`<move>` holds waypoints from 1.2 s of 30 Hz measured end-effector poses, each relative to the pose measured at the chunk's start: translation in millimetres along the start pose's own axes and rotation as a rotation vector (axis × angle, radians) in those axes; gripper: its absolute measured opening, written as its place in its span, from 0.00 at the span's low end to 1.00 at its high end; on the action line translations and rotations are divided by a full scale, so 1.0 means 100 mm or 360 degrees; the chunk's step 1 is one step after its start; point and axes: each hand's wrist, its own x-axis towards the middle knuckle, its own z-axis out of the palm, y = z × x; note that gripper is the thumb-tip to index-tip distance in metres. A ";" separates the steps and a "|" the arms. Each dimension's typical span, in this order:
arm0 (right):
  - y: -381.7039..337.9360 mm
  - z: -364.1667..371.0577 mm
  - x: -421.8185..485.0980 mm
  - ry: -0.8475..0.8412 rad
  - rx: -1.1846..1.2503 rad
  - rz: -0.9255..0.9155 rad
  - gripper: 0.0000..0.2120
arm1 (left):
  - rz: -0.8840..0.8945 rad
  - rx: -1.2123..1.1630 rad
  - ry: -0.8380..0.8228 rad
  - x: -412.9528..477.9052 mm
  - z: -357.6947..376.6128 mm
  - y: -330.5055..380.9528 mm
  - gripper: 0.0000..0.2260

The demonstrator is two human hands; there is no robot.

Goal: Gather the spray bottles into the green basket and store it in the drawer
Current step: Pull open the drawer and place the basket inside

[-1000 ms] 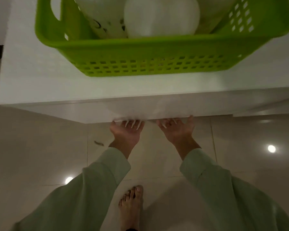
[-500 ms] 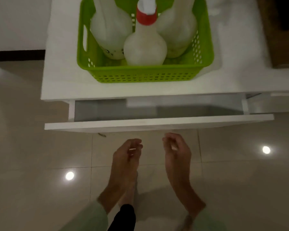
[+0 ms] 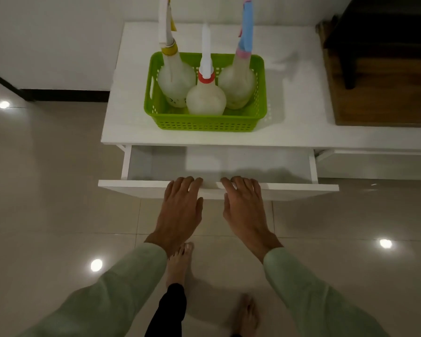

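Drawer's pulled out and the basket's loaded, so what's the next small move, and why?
Probably lift both hands off the drawer front and take the green basket by its short ends. All three spray bottles already stand in it on the cabinet top, the drawer below looks open and bare, and the left hand and right hand hold nothing.

**Open drawer clear below the basket**

The drawer (image 3: 156,164) stands pulled out just below the basket (image 3: 204,122), its visible interior bare. Both hands, left hand (image 3: 181,205) and right hand (image 3: 244,207), lie flat on its front edge, spread and holding nothing. Inside the basket three upright spray bottles (image 3: 206,99) crowd the space. Right of the basket, the white top (image 3: 299,98) is bare up to a dark wooden unit (image 3: 379,69).
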 end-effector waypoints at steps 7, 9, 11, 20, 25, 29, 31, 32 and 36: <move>0.03 -0.01 -0.52 -0.0118 0.0030 -0.0111 0.28 | -0.0044 -0.0075 -0.0016 -0.48 0.08 0.11 0.21; 0.03 -0.01 -0.66 -0.0107 0.0023 -0.0127 0.31 | -0.0061 -0.0067 -0.0010 -0.62 0.12 0.14 0.21; 0.06 0.02 -0.75 -0.0109 0.0039 -0.0118 0.30 | -0.0113 -0.0055 -0.0001 -0.73 0.20 0.15 0.19; 0.06 0.06 -1.19 -0.0220 0.0082 -0.0083 0.28 | -0.0230 0.0017 -0.0031 -1.07 0.32 0.16 0.17; 0.05 -0.08 -1.19 -0.0427 0.0418 0.0019 0.18 | -0.0178 -0.0092 -0.0235 -1.10 0.16 0.11 0.15; 0.05 -0.45 -0.82 -0.0221 0.0932 0.0254 0.14 | -0.0309 -0.0322 -0.0053 -0.77 -0.22 0.06 0.16; 0.06 -0.70 -0.48 0.0133 0.1155 0.0393 0.13 | -0.0447 -0.0516 0.0275 -0.45 -0.51 0.04 0.15; 0.06 -0.83 -0.28 0.0294 0.1247 0.0446 0.14 | -0.0531 -0.0646 0.0451 -0.26 -0.66 0.01 0.14; 0.10 -1.21 0.52 0.0615 0.1480 0.0671 0.18 | -0.0791 -0.0941 0.0863 0.52 -1.12 -0.14 0.17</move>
